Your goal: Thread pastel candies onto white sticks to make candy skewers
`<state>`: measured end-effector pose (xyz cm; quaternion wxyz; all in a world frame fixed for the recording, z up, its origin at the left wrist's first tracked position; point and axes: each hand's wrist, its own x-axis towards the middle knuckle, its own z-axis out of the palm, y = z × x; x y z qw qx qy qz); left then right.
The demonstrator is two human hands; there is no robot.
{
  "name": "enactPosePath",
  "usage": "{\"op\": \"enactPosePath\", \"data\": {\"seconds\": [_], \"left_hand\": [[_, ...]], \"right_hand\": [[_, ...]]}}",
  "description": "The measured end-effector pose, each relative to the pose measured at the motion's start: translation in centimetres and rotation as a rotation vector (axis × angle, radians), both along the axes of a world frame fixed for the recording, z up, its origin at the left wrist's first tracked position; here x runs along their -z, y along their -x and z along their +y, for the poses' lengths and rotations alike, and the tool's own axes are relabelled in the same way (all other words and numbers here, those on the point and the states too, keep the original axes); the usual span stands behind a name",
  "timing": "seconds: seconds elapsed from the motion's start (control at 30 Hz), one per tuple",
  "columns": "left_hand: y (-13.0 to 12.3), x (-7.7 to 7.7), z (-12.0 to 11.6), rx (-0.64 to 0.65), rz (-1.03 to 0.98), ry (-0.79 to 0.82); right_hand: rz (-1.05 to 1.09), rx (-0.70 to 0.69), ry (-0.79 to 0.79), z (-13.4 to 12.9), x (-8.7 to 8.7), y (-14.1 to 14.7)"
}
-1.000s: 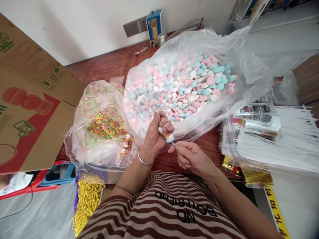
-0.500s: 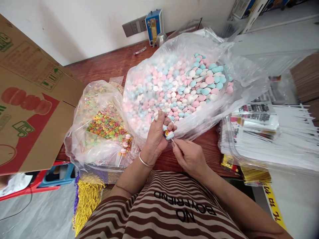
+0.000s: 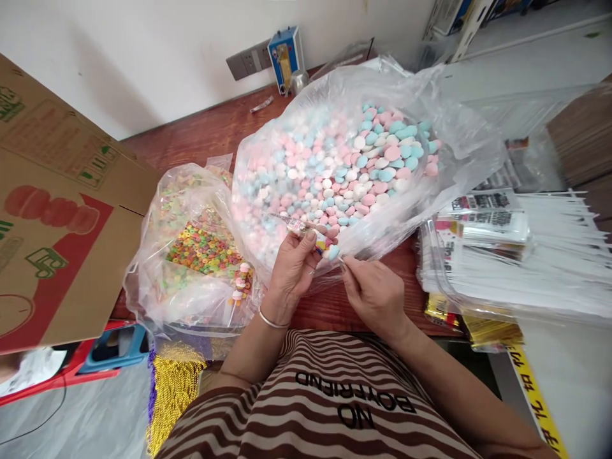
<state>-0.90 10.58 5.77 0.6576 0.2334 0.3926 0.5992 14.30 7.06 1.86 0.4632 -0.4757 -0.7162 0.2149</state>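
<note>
My left hand [image 3: 292,268] is closed around a candy stick [image 3: 333,252] with a pale blue and white piece at its lower end. A printed clear wrapper [image 3: 297,225] pokes out past my thumb; how far it covers the candy is hidden by the fingers. My right hand [image 3: 377,294] pinches the thin white stick just below the candy. Behind both hands lies a big clear bag [image 3: 248,153] of pink, blue and white candies [image 3: 382,153]. Another candy stick [image 3: 240,284] rests on a bag of small coloured ring candies [image 3: 201,248] at left.
A large cardboard box [image 3: 57,191] stands at left. At right a clear plastic tray [image 3: 442,280] holds many white sticks [image 3: 559,248] and printed wrappers [image 3: 492,223]. A blue device [image 3: 285,60] sits by the wall. Gold ties [image 3: 492,331] lie near the table edge.
The printed wrapper now shows above my left thumb, where a white candy end showed before. My right hand has shifted slightly right, still on the stick. The view has shifted a little.
</note>
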Motion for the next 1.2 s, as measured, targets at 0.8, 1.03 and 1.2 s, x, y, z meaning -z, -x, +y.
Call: {"op": "enactPosePath", "data": {"seconds": [0.8, 1.03, 1.2], "left_hand": [[-0.2, 0.1, 0.3, -0.048, 0.092, 0.104], [-0.1, -0.1, 0.1, 0.046, 0.106, 0.035], [0.8, -0.6, 0.7, 0.046, -0.040, -0.139]], "right_hand": [[-0.349, -0.062, -0.248, 0.0, 1.4, -0.4], [0.482, -0.279, 0.556, -0.1, -0.6, 0.7], [1.090, -0.563, 1.040, 0.2, -1.4, 1.0]]}}
